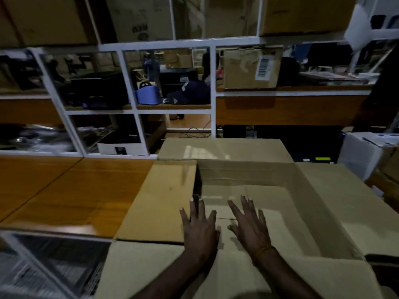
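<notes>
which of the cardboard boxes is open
The large box on the wooden table, flaps spread outward, left hand and right hand reaching in; the barcoded shelf box looks shut.

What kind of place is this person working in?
Probably a storeroom or packing area: white shelving holds cardboard cartons, one carries a barcode label, and a large open box sits on the wooden table.

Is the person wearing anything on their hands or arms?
Almost nothing. The left hand and the right hand are bare, with no gloves, and no sleeves show. The only thing worn is a thin yellow band around the right wrist. No rings or watch can be seen.
</notes>
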A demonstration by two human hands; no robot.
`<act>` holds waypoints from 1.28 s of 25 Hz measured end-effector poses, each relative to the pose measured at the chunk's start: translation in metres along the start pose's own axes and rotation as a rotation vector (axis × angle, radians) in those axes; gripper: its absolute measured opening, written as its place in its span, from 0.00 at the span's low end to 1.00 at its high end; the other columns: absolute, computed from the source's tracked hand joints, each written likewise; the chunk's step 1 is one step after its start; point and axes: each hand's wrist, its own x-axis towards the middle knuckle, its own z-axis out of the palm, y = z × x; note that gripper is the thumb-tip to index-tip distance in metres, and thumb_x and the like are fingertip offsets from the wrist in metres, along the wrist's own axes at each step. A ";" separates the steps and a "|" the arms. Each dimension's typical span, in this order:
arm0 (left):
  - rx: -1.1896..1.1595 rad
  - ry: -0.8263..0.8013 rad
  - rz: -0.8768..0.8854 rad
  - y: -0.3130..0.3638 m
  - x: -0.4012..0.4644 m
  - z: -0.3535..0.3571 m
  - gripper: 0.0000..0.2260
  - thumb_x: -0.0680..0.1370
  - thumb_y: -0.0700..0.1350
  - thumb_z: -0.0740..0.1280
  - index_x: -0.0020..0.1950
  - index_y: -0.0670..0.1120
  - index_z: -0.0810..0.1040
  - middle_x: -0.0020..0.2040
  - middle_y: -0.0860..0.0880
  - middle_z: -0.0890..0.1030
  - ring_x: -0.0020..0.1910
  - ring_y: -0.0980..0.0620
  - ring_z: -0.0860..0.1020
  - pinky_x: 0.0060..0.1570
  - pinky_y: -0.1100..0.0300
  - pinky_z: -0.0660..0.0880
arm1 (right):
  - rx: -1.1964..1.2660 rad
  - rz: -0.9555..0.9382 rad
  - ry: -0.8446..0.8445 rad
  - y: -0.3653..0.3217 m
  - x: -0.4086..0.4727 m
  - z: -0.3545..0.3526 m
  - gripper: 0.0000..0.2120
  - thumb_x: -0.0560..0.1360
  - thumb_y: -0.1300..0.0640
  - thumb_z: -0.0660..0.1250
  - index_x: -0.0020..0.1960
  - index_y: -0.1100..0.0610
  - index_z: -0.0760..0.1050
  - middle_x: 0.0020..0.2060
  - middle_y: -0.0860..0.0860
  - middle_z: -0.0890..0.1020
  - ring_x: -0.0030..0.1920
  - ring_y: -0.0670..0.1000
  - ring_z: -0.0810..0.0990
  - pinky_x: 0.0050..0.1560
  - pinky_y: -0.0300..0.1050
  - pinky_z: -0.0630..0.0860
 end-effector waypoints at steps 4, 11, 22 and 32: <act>0.076 0.039 0.014 -0.045 -0.024 -0.011 0.19 0.80 0.58 0.60 0.69 0.56 0.73 0.80 0.40 0.51 0.77 0.32 0.40 0.68 0.28 0.37 | -0.055 -0.079 -0.121 -0.051 0.008 0.009 0.34 0.79 0.43 0.62 0.79 0.41 0.49 0.80 0.53 0.51 0.79 0.56 0.44 0.76 0.59 0.47; -0.002 0.100 -0.004 -0.091 -0.054 -0.030 0.25 0.70 0.59 0.74 0.65 0.58 0.76 0.74 0.40 0.67 0.74 0.32 0.60 0.64 0.29 0.62 | -0.110 -0.240 -0.248 -0.112 0.019 0.005 0.29 0.81 0.46 0.60 0.79 0.46 0.54 0.78 0.48 0.60 0.79 0.56 0.50 0.74 0.66 0.48; -0.229 0.530 0.156 -0.171 -0.076 -0.037 0.24 0.69 0.46 0.74 0.64 0.48 0.77 0.65 0.40 0.74 0.65 0.40 0.70 0.62 0.48 0.73 | -0.046 -0.489 0.089 -0.210 0.048 -0.011 0.44 0.78 0.49 0.68 0.79 0.43 0.38 0.79 0.45 0.36 0.79 0.55 0.43 0.75 0.64 0.53; -0.021 -0.008 -0.281 -0.237 -0.066 -0.021 0.23 0.79 0.57 0.57 0.74 0.55 0.65 0.75 0.42 0.65 0.74 0.33 0.60 0.71 0.40 0.56 | -0.242 -0.725 -0.205 -0.281 0.105 0.038 0.33 0.79 0.55 0.65 0.77 0.38 0.54 0.80 0.50 0.49 0.79 0.57 0.49 0.74 0.62 0.56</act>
